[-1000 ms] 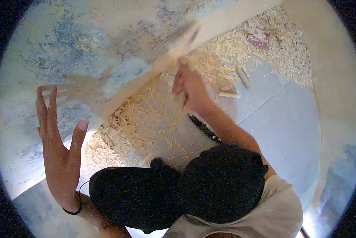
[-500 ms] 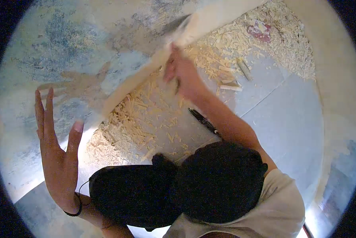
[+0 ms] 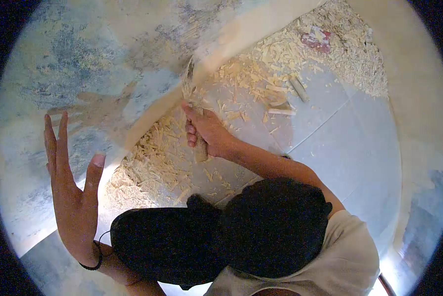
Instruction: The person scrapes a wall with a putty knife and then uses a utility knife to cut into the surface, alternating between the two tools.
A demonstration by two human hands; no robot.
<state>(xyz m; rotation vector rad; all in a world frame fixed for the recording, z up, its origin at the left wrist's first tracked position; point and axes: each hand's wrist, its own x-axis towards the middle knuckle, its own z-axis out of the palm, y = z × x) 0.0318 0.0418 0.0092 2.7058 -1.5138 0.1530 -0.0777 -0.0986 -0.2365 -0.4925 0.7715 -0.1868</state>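
Observation:
My right hand [image 3: 205, 129] is wrapped round the thick tan handle of a scraper [image 3: 201, 152], near the foot of the wall. The tool's narrow blade points up and overlaps the pale bottom strip of the mottled blue wall [image 3: 78, 59]. On the left, my left hand [image 3: 76, 197] is raised with its fingers stretched and thumb apart, holding nothing. Its shadow falls on the wall. A dark cord circles the left wrist.
Pale curled shavings [image 3: 157, 153] lie along the wall's foot, with a larger heap [image 3: 350, 64] in the far corner. A short stick [image 3: 298, 89] and a reddish scrap [image 3: 316, 39] lie among them. My dark-clad knees cover part of the grey floor [image 3: 355, 138].
My right hand has come down and left along the wall's foot, bringing the scraper lower. The forearm now covers most of a dark object on the floor. My left hand has hardly moved.

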